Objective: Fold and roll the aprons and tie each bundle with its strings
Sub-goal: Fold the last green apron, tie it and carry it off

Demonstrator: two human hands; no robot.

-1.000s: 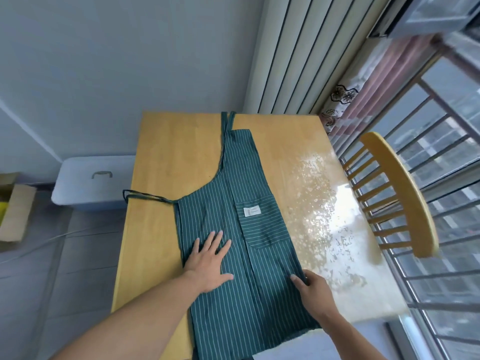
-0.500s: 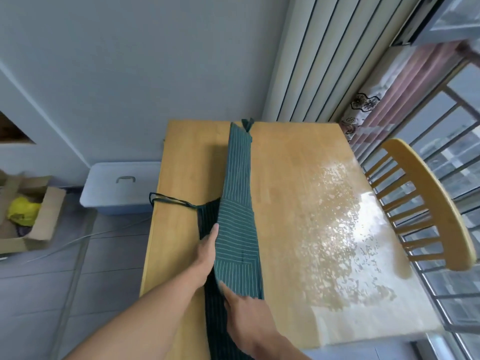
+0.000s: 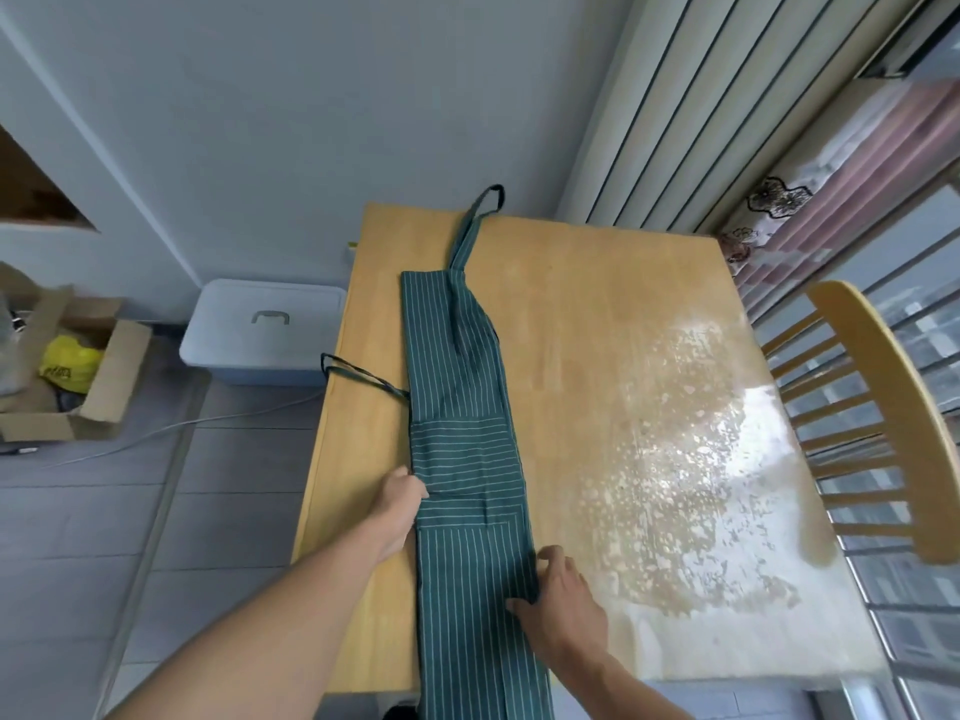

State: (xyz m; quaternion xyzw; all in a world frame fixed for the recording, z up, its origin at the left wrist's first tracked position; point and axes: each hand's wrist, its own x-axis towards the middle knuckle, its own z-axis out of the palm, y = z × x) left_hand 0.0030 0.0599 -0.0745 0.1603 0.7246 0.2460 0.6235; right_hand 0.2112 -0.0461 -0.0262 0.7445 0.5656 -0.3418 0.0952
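Folding is the step in hand: I see the apron (image 3: 465, 433) lying as a long narrow strip down the table (image 3: 597, 314). My left hand (image 3: 397, 506) presses flat against its left edge while my right hand (image 3: 558, 605) pinches the right edge. Next, I judge, comes rolling from the near end, keeping the strings (image 3: 358, 374) free.

The apron's (image 3: 467, 459) bottom end runs off the frame's lower edge, and the left hand's (image 3: 400, 506) fingers are tucked out of sight under it.

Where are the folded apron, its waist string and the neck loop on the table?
folded apron (image 3: 462, 407), head view, middle of the striped strip.
waist string (image 3: 363, 375), head view, on the strand left of the apron.
neck loop (image 3: 475, 220), head view, left strap near the table's far edge.
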